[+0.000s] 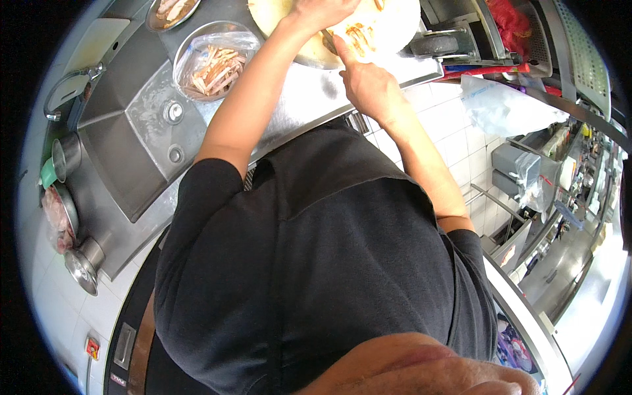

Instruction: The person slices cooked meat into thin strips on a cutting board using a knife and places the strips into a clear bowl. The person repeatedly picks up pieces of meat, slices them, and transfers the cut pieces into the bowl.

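My right hand (371, 91) is closed around a knife, its index finger stretched along the tool. The dark knife blade (329, 41) shows only in part over a round, pale cutting board (306, 52). My left hand (326, 11) is over the board at the top edge of the view, fingers curled downward; what lies beneath them is hidden. Cut strips of what looks like cooked meat (362, 37) lie on the board, right of the blade. Left of my left forearm, a metal bowl (178, 54) lined with a clear plastic bag holds similar strips (217, 74).
A metal sink (148, 113) with a curved faucet (52, 91) is to the left. A smaller bowl (153, 22) with pale meat pieces stands at top left. Metal pots (66, 158) line the far left. A plastic bag (503, 106) hangs at right, near a caster wheel (434, 45).
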`<state>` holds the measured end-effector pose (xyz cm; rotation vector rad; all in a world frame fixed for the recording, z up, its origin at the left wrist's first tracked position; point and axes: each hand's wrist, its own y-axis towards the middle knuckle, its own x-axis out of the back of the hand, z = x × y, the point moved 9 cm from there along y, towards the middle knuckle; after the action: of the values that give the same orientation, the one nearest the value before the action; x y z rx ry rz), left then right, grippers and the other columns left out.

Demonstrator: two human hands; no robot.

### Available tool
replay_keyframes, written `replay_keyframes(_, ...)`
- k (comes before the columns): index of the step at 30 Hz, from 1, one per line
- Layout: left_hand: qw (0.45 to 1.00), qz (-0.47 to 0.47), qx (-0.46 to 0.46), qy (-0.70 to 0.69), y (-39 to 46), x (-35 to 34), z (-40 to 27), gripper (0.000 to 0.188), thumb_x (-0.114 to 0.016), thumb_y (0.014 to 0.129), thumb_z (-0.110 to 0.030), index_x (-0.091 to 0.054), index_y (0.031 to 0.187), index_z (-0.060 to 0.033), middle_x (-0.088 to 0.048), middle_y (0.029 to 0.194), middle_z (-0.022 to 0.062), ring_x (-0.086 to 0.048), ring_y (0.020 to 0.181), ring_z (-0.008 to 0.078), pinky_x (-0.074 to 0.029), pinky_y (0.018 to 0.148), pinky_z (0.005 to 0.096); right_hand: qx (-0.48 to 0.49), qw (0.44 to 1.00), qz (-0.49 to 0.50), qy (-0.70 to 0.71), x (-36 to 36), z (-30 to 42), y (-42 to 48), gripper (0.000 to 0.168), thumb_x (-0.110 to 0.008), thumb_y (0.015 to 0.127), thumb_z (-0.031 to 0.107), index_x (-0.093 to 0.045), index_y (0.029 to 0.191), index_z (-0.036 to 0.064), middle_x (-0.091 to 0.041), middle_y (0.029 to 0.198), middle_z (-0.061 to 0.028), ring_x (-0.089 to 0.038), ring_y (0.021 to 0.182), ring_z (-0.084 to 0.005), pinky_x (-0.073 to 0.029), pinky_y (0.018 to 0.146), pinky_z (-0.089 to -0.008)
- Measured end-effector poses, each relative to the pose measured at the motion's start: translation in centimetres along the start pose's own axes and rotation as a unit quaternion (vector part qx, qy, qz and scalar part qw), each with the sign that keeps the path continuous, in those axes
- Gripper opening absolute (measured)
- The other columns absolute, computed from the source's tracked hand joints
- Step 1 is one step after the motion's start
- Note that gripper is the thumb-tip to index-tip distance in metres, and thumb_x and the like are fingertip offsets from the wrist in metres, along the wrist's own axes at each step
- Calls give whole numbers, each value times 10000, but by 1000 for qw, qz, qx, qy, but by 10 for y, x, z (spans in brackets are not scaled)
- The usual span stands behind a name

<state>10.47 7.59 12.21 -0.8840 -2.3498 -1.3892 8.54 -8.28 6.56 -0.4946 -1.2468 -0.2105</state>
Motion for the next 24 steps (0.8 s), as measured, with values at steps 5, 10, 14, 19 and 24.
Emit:
replay_keyframes(5, 992, 121, 38, 24, -23, -59, 26, 469, -651, 911, -229, -565, 1335, -47, -567, 1302, 218, -521, 1236, 416, -439, 1057, 528, 5, 1000, 14, -6, 1, 1, 2, 715, -615, 1002, 202, -285, 1635, 176, -734, 836, -256, -741, 790, -425, -595, 741, -547)
replay_keyframes(10, 976, 195, 97, 9, -25, -63, 29, 521, -640, 936, -248, -518, 1405, -55, -563, 1317, 225, -513, 1266, 425, -424, 1082, 532, -20, 999, 33, 17, -6, -4, -2, 688, -553, 983, 153, -319, 1629, 195, -747, 857, -242, -755, 798, -406, -600, 775, -524)
replay_keyframes(14, 980, 184, 72, 27, -30, -64, 29, 496, -631, 945, -250, -527, 1390, -54, -566, 1312, 222, -516, 1260, 417, -426, 1082, 521, -16, 999, 39, -14, -19, -3, 2, 742, -630, 1003, 227, -263, 1647, 199, -733, 807, -241, -739, 744, -408, -586, 691, -545)
replay_keyframes(19, 984, 158, 77, -7, -22, -39, 15, 411, -644, 942, -182, -604, 1328, -48, -561, 1322, 217, -538, 1249, 392, -438, 1075, 501, -9, 997, 38, 71, -11, -16, 8, 726, -626, 1018, 251, -265, 1645, 185, -734, 918, -278, -723, 889, -456, -568, 833, -542)
replay_keyframes(24, 990, 103, 62, 78, -73, -3, 9, 169, -731, 877, -237, -738, 940, -80, -730, 927, 93, -691, 897, 335, -531, 844, 459, -15, 987, 7, 157, -20, -35, 9, 683, -610, 1036, 278, -292, 1629, 159, -704, 1112, -329, -676, 1080, -488, -521, 961, -540)
